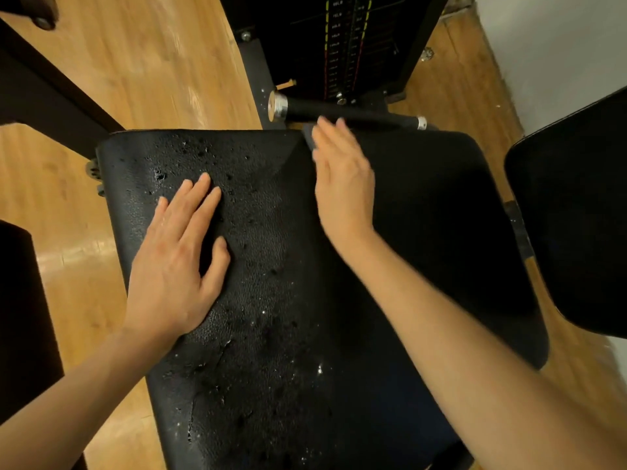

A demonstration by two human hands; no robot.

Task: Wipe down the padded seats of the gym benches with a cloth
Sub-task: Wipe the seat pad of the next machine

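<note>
A black padded seat (pixel 278 252) fills the middle of the view, its worn surface speckled with droplets and small tears. My left hand (pixel 179 259) lies flat on the seat's left half, fingers spread, holding nothing. My right hand (pixel 342 178) presses flat near the seat's far edge, blurred by motion. A dark grey cloth (pixel 308 137) peeks out from under its fingers; most of the cloth is hidden by the hand. The seat's right half looks dark and matte.
A black handle bar with chrome ends (pixel 346 111) lies just beyond the seat's far edge. Behind it stands a weight stack (pixel 342 45). Another black pad (pixel 573 212) sits at the right. Wooden floor (pixel 142 62) surrounds the bench, with a dark frame beam (pixel 51 93) at the left.
</note>
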